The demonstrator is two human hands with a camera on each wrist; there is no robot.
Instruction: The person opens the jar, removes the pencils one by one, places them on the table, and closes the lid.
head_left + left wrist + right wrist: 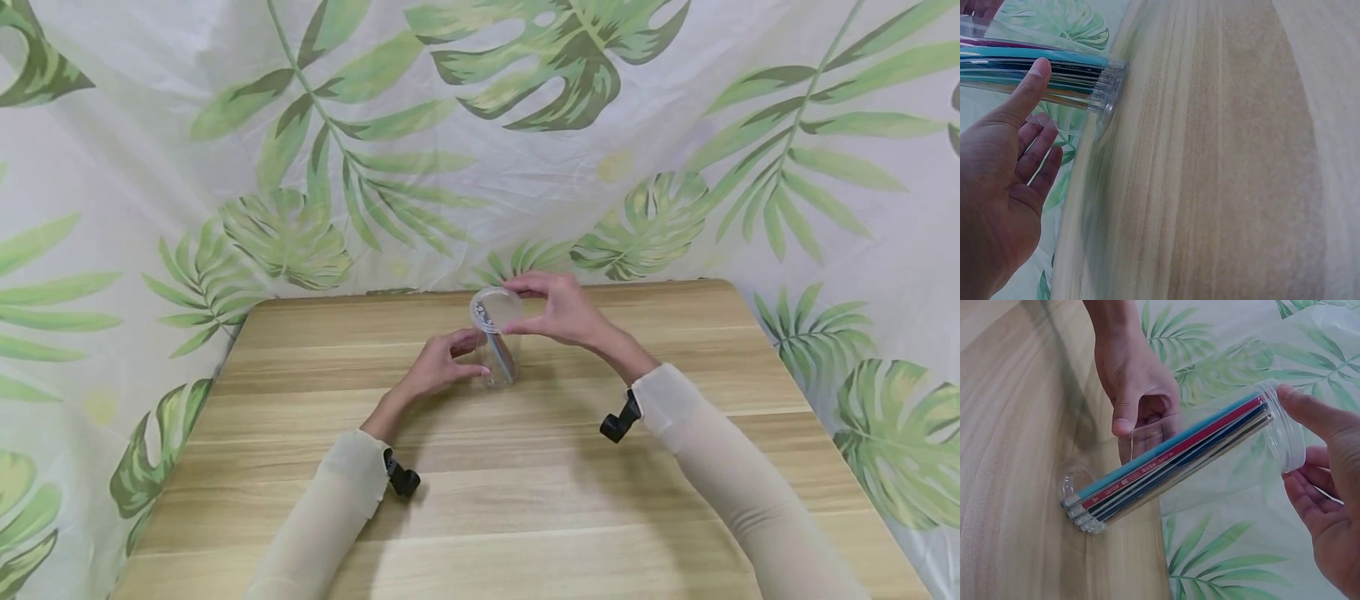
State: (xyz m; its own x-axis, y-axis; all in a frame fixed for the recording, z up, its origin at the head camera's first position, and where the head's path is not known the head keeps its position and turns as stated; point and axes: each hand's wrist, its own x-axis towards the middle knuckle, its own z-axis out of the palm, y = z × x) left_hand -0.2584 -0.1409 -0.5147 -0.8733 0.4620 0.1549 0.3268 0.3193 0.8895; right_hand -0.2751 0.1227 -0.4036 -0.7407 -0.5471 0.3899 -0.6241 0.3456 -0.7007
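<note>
A clear plastic jar (513, 377) stands near the table's far edge with several pencils (1169, 459) leaning inside it, red, light blue and dark ones among them. Round its side curls my left hand (441, 363), thumb in front and fingers behind; the left wrist view shows the thumb lying along the jar wall near its base. At the top, my right hand (564, 313) grips the clear round lid (1294, 445) between thumb and fingers. In the right wrist view the pencils' capped ends rest at the jar's base.
The wood-grain table (480, 517) reaches back to a hanging white cloth (525, 192) printed with green leaves, just behind the jar. A small black wrist device (405, 480) sits on the left sleeve, and another black device (619, 420) on the right.
</note>
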